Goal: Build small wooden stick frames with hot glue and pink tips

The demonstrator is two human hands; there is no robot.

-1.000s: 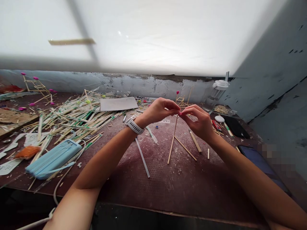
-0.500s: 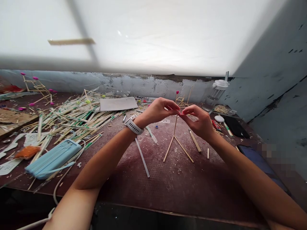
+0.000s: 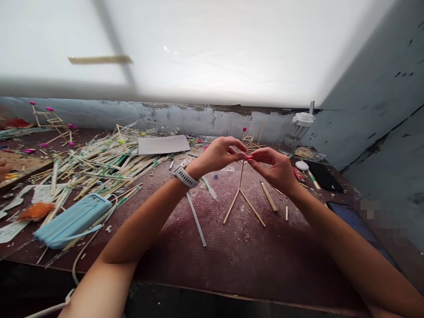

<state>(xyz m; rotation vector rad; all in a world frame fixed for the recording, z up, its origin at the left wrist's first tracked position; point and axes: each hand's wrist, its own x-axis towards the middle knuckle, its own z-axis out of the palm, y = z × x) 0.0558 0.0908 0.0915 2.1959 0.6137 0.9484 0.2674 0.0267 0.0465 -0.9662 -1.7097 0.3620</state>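
A figure of thin wooden sticks [image 3: 241, 176] stands on two splayed legs, with a pink lump [image 3: 244, 129] at its top. My left hand [image 3: 221, 153], with a pale watch strap on its wrist, has thumb and fingers pinched at the upper part of the figure. My right hand [image 3: 275, 168] comes from the other side, fingertips closed on a small soft red-pink piece, perhaps clay [image 3: 247, 157]. The fingertips of both hands meet around this piece. They hide how it joins the stick.
Loose sticks [image 3: 99, 163] are heaped at the left, with a blue power bank [image 3: 74, 218] before them. A wood-handled tool [image 3: 269, 196] and a translucent glue stick [image 3: 196, 221] flank the figure. A phone [image 3: 357, 229] lies right. Another person's hand [image 3: 4, 169] shows at the left edge.
Both hands stay at the figure, with fingertips shifted slightly and more of the red-pink piece showing. The figure's legs have moved a little left. Another person's hand has appeared at the left edge.
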